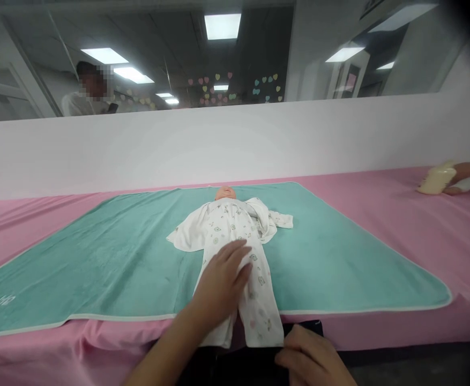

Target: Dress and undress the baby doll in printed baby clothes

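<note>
A baby doll (225,193) lies on its back with its head toward the wall, a white printed baby outfit (261,279) spread over its body and legs. My left hand (223,279) rests flat on the outfit's front near the crotch, fingers stretched out. At the near end, my right hand (313,356) has its fingers closed at the hem of the right-side trouser leg. The two trouser legs hang to the front edge of the table. Folded fabric and a sleeve (282,220) lie at the doll's right-hand side in the picture.
A teal blanket (331,268) with a pale border covers the pink tablecloth (383,209). At the far right is a cream bottle (437,178) beside a partly visible skin-coloured thing. Behind the low white wall (218,145), a person (92,88) shows in the glass.
</note>
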`<action>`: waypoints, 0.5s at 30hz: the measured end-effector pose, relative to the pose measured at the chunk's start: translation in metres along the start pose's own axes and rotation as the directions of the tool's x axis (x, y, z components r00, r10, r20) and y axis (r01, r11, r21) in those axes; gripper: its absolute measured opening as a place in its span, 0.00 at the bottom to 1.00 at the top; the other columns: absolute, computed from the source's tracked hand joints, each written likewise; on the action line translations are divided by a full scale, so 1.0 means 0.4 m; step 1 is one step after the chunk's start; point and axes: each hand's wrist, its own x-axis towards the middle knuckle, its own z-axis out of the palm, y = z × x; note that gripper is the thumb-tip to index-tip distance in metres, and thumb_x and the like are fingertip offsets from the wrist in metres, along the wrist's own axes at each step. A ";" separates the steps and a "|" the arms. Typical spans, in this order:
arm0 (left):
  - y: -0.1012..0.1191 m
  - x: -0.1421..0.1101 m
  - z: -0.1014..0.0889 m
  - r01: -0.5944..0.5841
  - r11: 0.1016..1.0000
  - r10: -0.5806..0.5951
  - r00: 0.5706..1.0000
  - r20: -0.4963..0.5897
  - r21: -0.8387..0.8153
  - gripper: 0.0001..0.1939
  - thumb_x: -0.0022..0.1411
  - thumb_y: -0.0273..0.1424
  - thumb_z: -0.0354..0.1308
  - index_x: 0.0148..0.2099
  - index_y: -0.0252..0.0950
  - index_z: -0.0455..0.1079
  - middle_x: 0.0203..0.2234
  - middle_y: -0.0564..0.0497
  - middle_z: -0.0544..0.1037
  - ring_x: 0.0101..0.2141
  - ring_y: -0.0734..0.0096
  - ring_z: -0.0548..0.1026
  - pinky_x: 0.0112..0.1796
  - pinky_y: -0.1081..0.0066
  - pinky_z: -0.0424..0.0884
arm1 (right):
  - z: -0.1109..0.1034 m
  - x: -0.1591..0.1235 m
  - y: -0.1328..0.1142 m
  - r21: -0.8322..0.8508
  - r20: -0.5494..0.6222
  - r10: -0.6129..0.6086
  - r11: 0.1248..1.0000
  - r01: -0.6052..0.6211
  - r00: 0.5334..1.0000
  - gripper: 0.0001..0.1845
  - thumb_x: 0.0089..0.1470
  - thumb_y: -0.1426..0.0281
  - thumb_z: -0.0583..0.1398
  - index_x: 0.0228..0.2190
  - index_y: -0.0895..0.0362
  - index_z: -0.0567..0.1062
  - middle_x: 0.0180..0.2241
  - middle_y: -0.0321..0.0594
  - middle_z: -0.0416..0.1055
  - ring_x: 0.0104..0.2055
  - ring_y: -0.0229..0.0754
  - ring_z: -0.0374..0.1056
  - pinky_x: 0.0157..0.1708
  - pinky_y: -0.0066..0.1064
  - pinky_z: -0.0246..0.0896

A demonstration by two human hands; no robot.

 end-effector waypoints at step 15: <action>-0.432 0.075 -0.017 0.313 0.890 -0.271 0.948 -0.169 0.331 0.21 0.65 0.38 0.39 0.54 0.34 0.62 0.54 0.43 0.64 0.54 0.57 0.60 0.50 0.57 0.60 | -0.021 0.195 0.213 0.100 0.108 0.547 0.825 -0.556 0.830 0.16 0.59 0.64 0.49 0.46 0.50 0.69 0.48 0.39 0.68 0.48 0.43 0.65 0.47 0.39 0.62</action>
